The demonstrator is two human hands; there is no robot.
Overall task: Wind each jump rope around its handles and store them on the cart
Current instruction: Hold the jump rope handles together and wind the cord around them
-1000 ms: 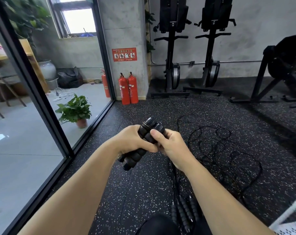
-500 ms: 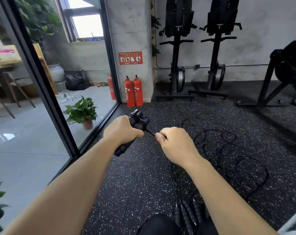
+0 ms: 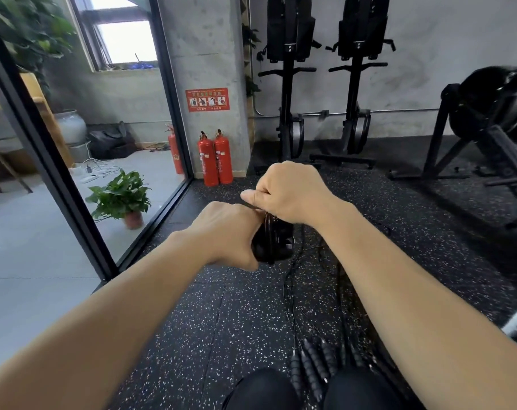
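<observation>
On the speckled rubber floor (image 3: 221,321), centre of view: holding one jump rope at chest height.
Gripping the paired black handles (image 3: 276,247) in the left hand (image 3: 224,232), fingers curled round them; pinching the cord (image 3: 302,236) between thumb and forefinger of the right hand (image 3: 290,193), just above the handles; leaving further rope handles (image 3: 310,368) lying by the knees, well short of two red fire extinguishers (image 3: 216,158).

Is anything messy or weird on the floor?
Yes. Black jump ropes lie loose on the speckled floor, with a bunch of spare handles heaped near the person's knees. They are not wound up yet. The left hand grips one pair of handles while the right hand pinches its rope. Nothing looks broken.
</observation>
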